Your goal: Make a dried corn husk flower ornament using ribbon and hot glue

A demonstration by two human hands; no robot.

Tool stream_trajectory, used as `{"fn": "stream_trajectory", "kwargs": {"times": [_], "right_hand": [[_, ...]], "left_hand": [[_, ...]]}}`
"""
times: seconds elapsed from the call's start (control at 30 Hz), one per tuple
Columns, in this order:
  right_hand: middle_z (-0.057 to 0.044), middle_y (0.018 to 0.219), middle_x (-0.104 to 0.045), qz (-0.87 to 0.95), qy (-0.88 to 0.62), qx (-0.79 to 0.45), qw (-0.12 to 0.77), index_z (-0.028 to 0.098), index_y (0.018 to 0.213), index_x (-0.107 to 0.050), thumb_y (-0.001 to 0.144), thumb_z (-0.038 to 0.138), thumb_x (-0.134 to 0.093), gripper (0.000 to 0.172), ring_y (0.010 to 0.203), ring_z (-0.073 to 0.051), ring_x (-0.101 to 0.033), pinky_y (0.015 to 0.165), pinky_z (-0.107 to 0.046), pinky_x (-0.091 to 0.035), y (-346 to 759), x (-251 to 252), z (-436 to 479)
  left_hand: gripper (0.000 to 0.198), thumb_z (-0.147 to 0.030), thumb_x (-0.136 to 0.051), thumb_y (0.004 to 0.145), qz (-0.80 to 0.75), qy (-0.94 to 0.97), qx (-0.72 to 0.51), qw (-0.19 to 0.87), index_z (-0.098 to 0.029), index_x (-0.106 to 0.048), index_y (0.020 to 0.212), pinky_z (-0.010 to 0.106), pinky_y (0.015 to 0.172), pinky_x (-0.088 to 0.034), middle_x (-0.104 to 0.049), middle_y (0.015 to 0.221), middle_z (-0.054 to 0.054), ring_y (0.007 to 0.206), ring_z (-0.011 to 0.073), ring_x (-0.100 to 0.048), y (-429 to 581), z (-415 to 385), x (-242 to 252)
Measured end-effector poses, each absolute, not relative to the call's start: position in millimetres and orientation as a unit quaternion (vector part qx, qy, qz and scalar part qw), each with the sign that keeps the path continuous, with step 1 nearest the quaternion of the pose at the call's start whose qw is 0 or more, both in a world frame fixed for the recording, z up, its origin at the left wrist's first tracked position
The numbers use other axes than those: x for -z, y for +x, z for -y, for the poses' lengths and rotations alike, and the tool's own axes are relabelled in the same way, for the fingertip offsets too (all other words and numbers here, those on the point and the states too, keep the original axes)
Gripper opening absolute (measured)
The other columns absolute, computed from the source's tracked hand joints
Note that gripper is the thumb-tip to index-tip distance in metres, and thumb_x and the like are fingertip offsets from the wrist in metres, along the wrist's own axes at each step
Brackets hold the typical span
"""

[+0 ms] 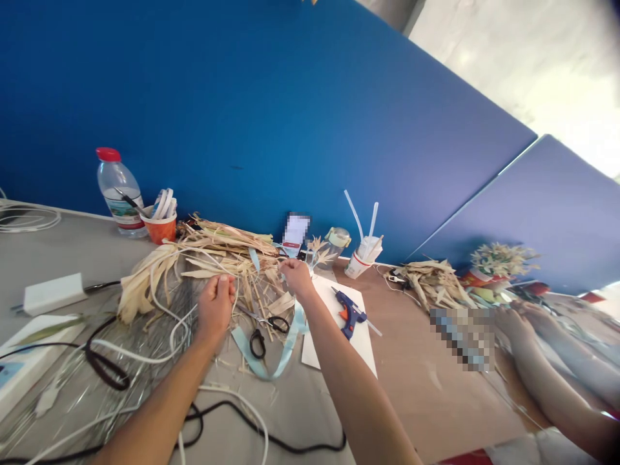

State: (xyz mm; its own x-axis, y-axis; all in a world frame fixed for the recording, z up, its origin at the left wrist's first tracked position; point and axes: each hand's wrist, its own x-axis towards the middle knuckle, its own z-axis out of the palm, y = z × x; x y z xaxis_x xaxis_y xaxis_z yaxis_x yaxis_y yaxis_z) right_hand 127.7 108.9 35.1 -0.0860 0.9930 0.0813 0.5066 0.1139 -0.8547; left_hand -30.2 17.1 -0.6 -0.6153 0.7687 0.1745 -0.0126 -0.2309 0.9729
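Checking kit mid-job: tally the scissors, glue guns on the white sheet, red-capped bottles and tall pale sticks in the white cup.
Scissors: 1
Glue gun on the white sheet: 1
Red-capped bottle: 1
Tall pale sticks in the white cup: 2
Total: 5

- Behind the left hand and right hand: husks on the bench.
- Between the hands, nearer the body: scissors, ribbon alongside.
- Right of the right hand: glue gun on a sheet.
- Behind the right hand: phone.
- Left of the left hand, farther back: bottle.
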Motion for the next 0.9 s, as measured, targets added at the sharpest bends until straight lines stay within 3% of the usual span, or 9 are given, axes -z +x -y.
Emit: {"fn": "stream_trajectory", "kwargs": {"times": [0.13,0.37,0.5,0.6,0.8,0.9], "right_hand": [[0.0,0.066,-0.063,0.676,-0.569,-0.324,0.338,0.017,0.076,-0.064,0.076,0.026,-0.047,0.02,0.06,-0.013,-0.055,0.058,-0.024,-0.041,129.9,-35.1,-105.8],[-0.003,0.082,-0.07,0.747,-0.564,-0.25,0.247,0.019,0.073,-0.07,0.073,0.017,-0.057,0.013,0.076,-0.016,-0.061,0.07,-0.025,-0.044,110.1,-29.3,-101.5],[-0.011,0.092,-0.07,0.768,-0.575,-0.194,0.205,0.016,0.074,-0.071,0.071,0.009,-0.055,0.018,0.09,-0.021,-0.061,0.081,-0.028,-0.043,95.9,-22.1,-104.7],[-0.015,0.089,-0.069,0.767,-0.589,-0.173,0.19,0.012,0.074,-0.071,0.073,0.008,-0.053,0.018,0.088,-0.024,-0.062,0.079,-0.031,-0.044,91.6,-18.9,-107.7],[-0.005,0.085,-0.07,0.764,-0.568,-0.205,0.226,0.016,0.08,-0.069,0.079,0.014,-0.049,0.02,0.077,-0.016,-0.062,0.068,-0.023,-0.044,102.6,-37.5,-100.2],[0.001,0.071,-0.066,0.77,-0.54,-0.242,0.239,0.018,0.077,-0.067,0.079,0.022,-0.052,0.016,0.065,-0.012,-0.058,0.06,-0.021,-0.042,123.5,-48.4,-80.1]], "left_hand": [[0.025,-0.038,-0.049,0.082,-0.556,0.34,-0.705,0.279,-0.017,-0.06,0.073,0.021,0.044,-0.036,-0.051,0.057,-0.003,0.047,0.0098,-0.044,-30.1,-18.0,1.2],[0.027,-0.039,-0.048,0.083,-0.566,0.35,-0.693,0.277,-0.017,-0.06,0.074,0.02,0.044,-0.035,-0.051,0.057,-0.003,0.047,0.0099,-0.044,-29.0,-16.6,1.2],[0.026,-0.039,-0.048,0.083,-0.561,0.349,-0.695,0.284,-0.017,-0.06,0.075,0.02,0.044,-0.035,-0.05,0.057,-0.003,0.048,0.0094,-0.043,-28.3,-16.0,-0.5],[0.025,-0.038,-0.048,0.083,-0.553,0.343,-0.702,0.29,-0.017,-0.06,0.075,0.019,0.043,-0.035,-0.05,0.057,-0.003,0.047,0.0091,-0.043,-28.0,-15.9,-1.4],[0.024,-0.036,-0.048,0.084,-0.552,0.342,-0.703,0.291,-0.017,-0.06,0.076,0.019,0.043,-0.034,-0.05,0.057,-0.003,0.047,0.0092,-0.043,-28.6,-15.0,-1.7],[0.024,-0.036,-0.048,0.084,-0.553,0.34,-0.703,0.291,-0.017,-0.06,0.076,0.02,0.043,-0.035,-0.051,0.058,-0.002,0.048,0.0096,-0.044,-28.5,-14.2,-2.9]]}}
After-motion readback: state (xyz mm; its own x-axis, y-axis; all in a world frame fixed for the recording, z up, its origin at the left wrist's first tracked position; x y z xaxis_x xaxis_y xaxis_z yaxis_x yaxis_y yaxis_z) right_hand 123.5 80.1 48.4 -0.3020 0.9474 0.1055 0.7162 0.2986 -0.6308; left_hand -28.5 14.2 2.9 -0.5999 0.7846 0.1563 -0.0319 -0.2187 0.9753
